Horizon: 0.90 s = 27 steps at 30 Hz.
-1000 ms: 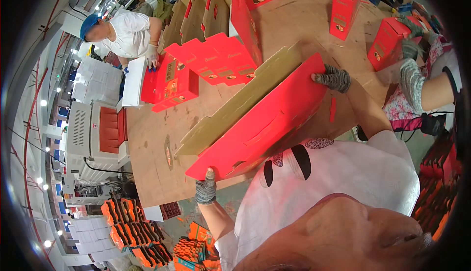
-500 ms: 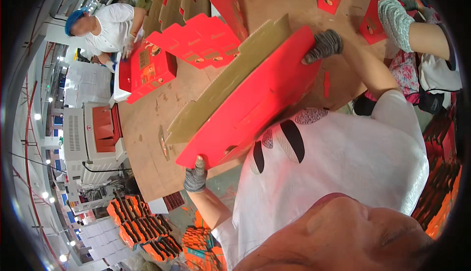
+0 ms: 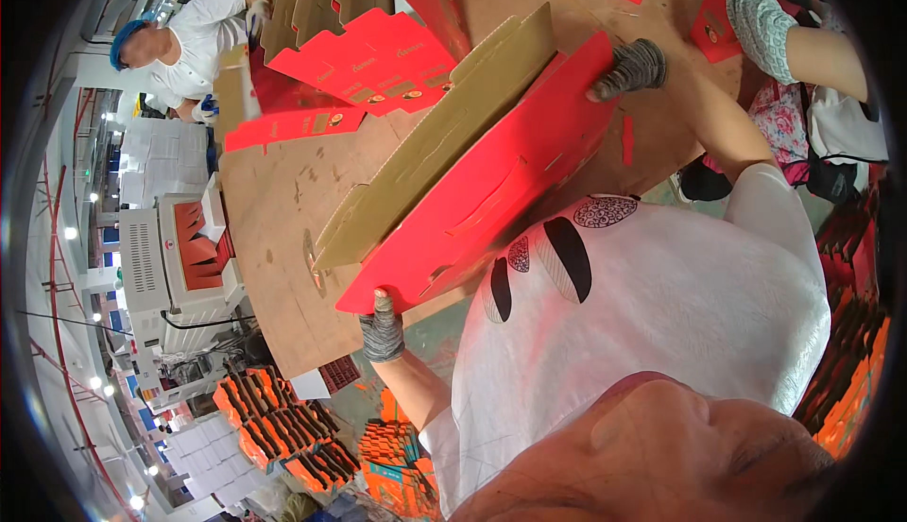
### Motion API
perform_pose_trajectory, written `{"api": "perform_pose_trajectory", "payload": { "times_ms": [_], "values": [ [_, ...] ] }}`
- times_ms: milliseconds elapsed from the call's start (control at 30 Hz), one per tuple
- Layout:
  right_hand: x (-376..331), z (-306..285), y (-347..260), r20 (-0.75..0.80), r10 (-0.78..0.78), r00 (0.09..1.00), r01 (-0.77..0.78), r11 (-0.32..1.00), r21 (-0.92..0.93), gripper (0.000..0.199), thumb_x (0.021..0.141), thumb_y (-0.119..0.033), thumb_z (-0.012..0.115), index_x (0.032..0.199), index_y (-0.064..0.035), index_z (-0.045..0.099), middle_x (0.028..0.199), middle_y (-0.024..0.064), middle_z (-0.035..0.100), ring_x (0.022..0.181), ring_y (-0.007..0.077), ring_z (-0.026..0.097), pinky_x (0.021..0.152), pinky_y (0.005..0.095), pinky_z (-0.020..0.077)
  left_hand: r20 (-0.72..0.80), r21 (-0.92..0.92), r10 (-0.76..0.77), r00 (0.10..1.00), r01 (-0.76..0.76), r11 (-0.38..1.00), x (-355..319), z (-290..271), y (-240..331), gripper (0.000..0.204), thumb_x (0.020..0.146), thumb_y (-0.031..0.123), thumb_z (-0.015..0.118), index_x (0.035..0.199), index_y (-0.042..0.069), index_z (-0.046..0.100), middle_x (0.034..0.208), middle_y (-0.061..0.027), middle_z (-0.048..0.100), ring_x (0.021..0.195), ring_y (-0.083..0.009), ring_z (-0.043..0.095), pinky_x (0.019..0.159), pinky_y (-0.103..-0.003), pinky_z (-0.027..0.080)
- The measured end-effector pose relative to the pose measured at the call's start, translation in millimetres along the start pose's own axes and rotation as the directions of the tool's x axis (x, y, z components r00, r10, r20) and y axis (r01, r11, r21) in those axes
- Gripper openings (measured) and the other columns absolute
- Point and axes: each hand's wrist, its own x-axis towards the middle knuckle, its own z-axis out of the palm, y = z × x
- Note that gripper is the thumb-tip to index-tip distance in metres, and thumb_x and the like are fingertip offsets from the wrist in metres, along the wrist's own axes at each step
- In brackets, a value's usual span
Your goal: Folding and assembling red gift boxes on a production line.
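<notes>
Head view: both hands, left hand (image 3: 382, 329) and right hand (image 3: 631, 66), grip the red carton (image 3: 491, 187), now tilted steeper above the tabletop (image 3: 274, 229), unfolding under way.

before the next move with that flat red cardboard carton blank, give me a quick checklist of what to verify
1. Left hand in grey knit glove grips the lower corner of the flat red cardboard carton blank: ok.
2. Right hand in grey glove holds the upper edge: ok.
3. Brown inner flap stands open, not creased flat: ok.
4. Brown wooden table bare beneath the blank: ok.
5. Stack of red printed blanks apart from the held one: cannot tell.
6. Co-worker's gloved hand away from the blank: ok.
</notes>
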Motion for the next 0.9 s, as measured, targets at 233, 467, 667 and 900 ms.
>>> {"api": "perform_pose_trajectory", "payload": {
  "times_ms": [233, 467, 667, 900],
  "values": [
    [-8, 24, -35, 0.048, 0.115, 0.992, -0.119, 0.988, 0.102, 0.052, 0.081, -0.033, 0.070, 0.120, -0.0040, 0.053, 0.116, 0.0064, 0.059, 0.108, 0.0145, 0.052, 0.094, 0.0319, 0.0411, 0.144, 0.154, 0.026, 0.989, -0.049, 0.987, 4, -42, -20, 0.070, 0.083, 0.054, 0.058, 0.127, 0.001, 0.042, 0.124, -0.0108, 0.048, 0.115, -0.0238, 0.046, 0.097, -0.041, 0.037],
    [-18, 42, -45, -0.175, 0.251, 0.952, -0.196, 0.940, 0.279, 0.049, 0.082, -0.030, 0.069, 0.120, -0.0040, 0.053, 0.116, 0.0057, 0.058, 0.107, 0.0141, 0.051, 0.094, 0.0331, 0.0409, 0.167, 0.015, -0.014, 0.986, 0.011, 1.000, 6, -21, -11, 0.066, 0.082, 0.047, 0.064, 0.126, 0.002, 0.044, 0.123, -0.0094, 0.049, 0.113, -0.0233, 0.047, 0.096, -0.041, 0.038],
    [6, 64, -24, -0.699, 0.141, 0.701, -0.065, 0.989, 0.134, 0.052, 0.077, -0.031, 0.072, 0.118, -0.0032, 0.053, 0.116, 0.0072, 0.057, 0.105, 0.0169, 0.053, 0.090, 0.0331, 0.0438, -0.223, -0.039, 0.175, 0.959, -0.188, 0.981, 12, 33, 11, 0.069, 0.079, 0.032, 0.071, 0.130, -0.001, 0.040, 0.126, -0.0104, 0.048, 0.116, -0.0214, 0.045, 0.095, -0.038, 0.040],
    [23, 51, -45, -0.130, -0.666, 0.734, 0.001, 0.192, -0.981, 0.056, 0.073, -0.041, 0.067, 0.113, -0.0041, 0.054, 0.110, 0.0155, 0.054, 0.102, 0.0341, 0.052, 0.091, 0.0457, 0.0393, 0.179, 0.811, 0.630, 0.756, -0.476, 0.340, 12, 28, 52, 0.103, 0.062, 0.048, 0.079, 0.140, 0.005, 0.027, 0.136, -0.0178, 0.034, 0.125, -0.0327, 0.035, 0.103, -0.046, 0.031]
  ]
}}
